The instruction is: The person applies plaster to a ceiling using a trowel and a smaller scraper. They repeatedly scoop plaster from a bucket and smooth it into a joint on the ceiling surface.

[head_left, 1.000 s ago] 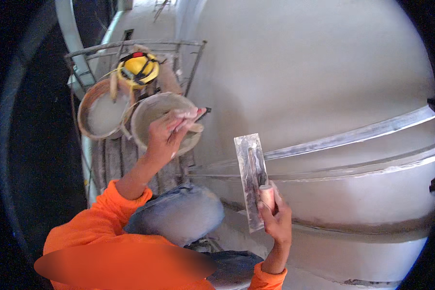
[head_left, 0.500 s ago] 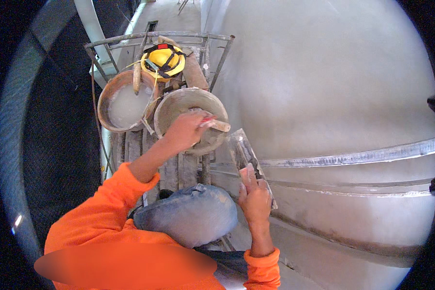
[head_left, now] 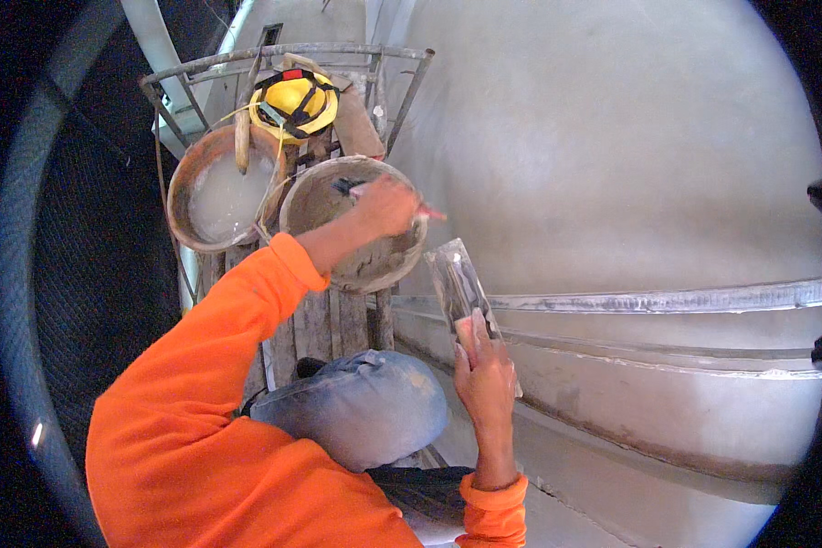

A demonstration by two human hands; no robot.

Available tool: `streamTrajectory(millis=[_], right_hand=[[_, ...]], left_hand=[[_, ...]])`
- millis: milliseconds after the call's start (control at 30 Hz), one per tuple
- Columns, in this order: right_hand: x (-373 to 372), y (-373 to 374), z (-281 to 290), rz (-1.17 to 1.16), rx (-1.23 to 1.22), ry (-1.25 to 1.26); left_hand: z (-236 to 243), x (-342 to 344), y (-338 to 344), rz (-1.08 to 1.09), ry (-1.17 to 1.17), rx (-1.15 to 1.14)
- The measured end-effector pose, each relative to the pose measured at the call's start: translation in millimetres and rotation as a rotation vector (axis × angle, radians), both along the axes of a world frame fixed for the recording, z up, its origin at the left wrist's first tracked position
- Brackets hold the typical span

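Observation:
My left hand (head_left: 390,206) is closed around a brush, its red handle end (head_left: 432,213) sticking out to the right. Dark bristles (head_left: 344,185) show on the other side of the hand, over a round tub (head_left: 294,203) with grey mortar in it. My fingers hide the middle of the brush. My right hand (head_left: 486,376) grips a rectangular plastering trowel (head_left: 458,274) by its handle, index finger stretched along it. The trowel's blade points away from me, between the tub and the plastered wall (head_left: 612,155).
Left of the mortar tub stands an orange-brown tub (head_left: 179,203) of cloudy liquid, a wooden handle (head_left: 242,146) across its rim. Behind lies an upturned yellow helmet (head_left: 323,102), before a metal rail (head_left: 338,49). Wooden planks (head_left: 348,320) run underneath. Dark netting (head_left: 91,219) hangs at left.
My left hand has shifted up and right over the tub, and the brush's bristles and red handle now show. A wooden handle beside that hand is no longer visible. My right hand barely moved.

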State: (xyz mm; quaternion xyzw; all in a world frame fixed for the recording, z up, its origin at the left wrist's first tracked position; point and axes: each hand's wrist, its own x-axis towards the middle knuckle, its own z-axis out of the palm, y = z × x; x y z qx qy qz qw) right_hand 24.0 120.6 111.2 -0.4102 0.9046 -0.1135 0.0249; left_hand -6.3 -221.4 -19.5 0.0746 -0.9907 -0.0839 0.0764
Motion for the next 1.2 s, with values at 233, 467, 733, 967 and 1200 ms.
streamTrajectory(millis=[233, 467, 733, 967, 1200], right_hand=[[-6.7, -59.2, 5.2, 0.002, 0.296, -0.005], [-3.4, -74.3, 10.8, -0.031, 0.342, 0.321], [-38.3, 34.7, 44.2, -0.482, -0.595, -0.97], [-23.5, 95.6, 47.0, -0.324, -1.272, -1.493], [34.1, 160.2, 176.3, -0.111, -1.472, -0.926]], left_hand=[[1.3, -9.8, -16.3, 0.145, -0.016, 0.081], [-9.1, -12.2, -18.5, 0.199, -0.033, 0.196], [-22.8, -5.3, -19.3, 0.142, 0.121, 0.182], [33.7, 8.4, 8.9, 0.211, 0.194, 0.292], [187.0, 53.6, 96.6, -0.114, 0.282, 0.644]])
